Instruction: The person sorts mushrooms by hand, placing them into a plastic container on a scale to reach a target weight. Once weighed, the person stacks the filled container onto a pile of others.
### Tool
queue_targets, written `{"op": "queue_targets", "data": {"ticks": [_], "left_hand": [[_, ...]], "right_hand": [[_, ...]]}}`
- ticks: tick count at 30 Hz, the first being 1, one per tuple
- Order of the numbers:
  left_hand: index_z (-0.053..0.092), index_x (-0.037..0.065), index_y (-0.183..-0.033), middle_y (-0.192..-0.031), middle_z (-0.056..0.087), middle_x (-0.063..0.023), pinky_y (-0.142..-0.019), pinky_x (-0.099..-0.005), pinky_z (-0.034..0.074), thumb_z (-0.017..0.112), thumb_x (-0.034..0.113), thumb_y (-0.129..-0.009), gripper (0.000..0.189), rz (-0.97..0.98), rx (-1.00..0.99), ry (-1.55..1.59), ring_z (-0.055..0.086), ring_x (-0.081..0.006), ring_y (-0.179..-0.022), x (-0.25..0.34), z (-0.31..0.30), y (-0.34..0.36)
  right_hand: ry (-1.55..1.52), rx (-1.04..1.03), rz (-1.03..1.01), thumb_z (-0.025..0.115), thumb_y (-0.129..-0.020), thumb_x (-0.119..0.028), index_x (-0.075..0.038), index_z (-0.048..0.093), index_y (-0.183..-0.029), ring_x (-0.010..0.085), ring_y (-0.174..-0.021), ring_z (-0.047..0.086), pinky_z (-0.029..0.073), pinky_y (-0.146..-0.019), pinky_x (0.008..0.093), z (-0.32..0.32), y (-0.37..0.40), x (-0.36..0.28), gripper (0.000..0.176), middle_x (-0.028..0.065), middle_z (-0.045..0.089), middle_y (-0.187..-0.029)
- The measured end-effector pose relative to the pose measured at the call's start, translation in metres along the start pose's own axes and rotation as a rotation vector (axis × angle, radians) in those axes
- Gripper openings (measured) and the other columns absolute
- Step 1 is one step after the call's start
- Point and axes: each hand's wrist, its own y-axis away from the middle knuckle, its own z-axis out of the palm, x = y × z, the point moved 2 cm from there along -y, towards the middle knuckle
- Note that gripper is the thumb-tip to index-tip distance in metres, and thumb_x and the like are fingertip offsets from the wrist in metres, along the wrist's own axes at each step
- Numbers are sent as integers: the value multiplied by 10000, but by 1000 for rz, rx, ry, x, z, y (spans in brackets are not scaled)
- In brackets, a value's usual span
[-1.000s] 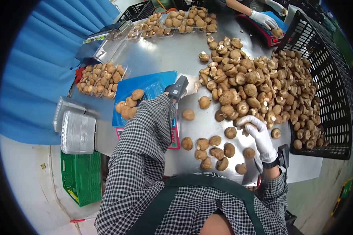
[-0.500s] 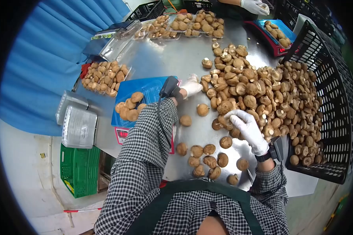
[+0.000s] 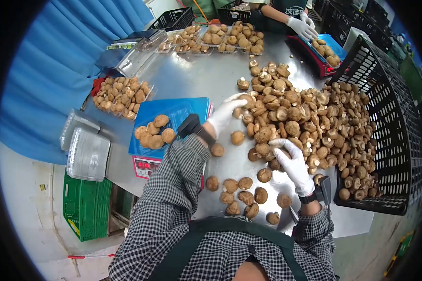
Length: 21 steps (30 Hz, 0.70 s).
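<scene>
My left hand (image 3: 224, 115), in a white glove, reaches over the steel table to the near-left edge of a big heap of shiitake mushrooms (image 3: 293, 114). Its fingers close round a brown mushroom (image 3: 247, 101). Lower on the heap, my right hand (image 3: 293, 166), also gloved, has thumb and forefinger bent at a mushroom (image 3: 262, 149); the fingertips partly hide the contact. On my left, a blue-topped scale (image 3: 192, 107) carries a clear tray with several mushrooms (image 3: 154, 132) in it. Several single mushrooms (image 3: 245, 197) lie cap-up in front of me.
A black crate (image 3: 403, 140) lies tipped at the right, mushrooms spilling from it. Filled clear packs (image 3: 122, 96) stand at left and at the back. Empty trays (image 3: 89, 154) are stacked above a green crate (image 3: 86, 206). Across the table, a co-worker's gloved hand (image 3: 302, 29) is near another scale (image 3: 324, 70).
My left hand has moved onto a mushroom at the heap's edge and closed on it. My right hand stays at much the same spot. The co-worker's hands have come nearer to the far scale.
</scene>
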Motion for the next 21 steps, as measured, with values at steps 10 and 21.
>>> {"op": "queue_targets", "data": {"ticks": [10,21], "left_hand": [[424,-19,-1358,-1135,584,-76,-806,-261,484,557,210,-897,532,116,-270,334,569,-123,-911,24,3,144],[602,20,-1090,-862,630,-45,-542,-223,446,558,317,-969,324,21,-180,485,564,-97,-639,31,-41,192]], "right_hand": [[552,-50,-579,746,-790,-201,-89,537,-1308,247,-1007,562,451,-907,326,64,-30,-52,570,97,540,-1064],[263,-336,7,670,-896,-255,-34,538,-1325,47,-784,505,450,-707,205,114,-33,-73,500,12,632,-1037]]}}
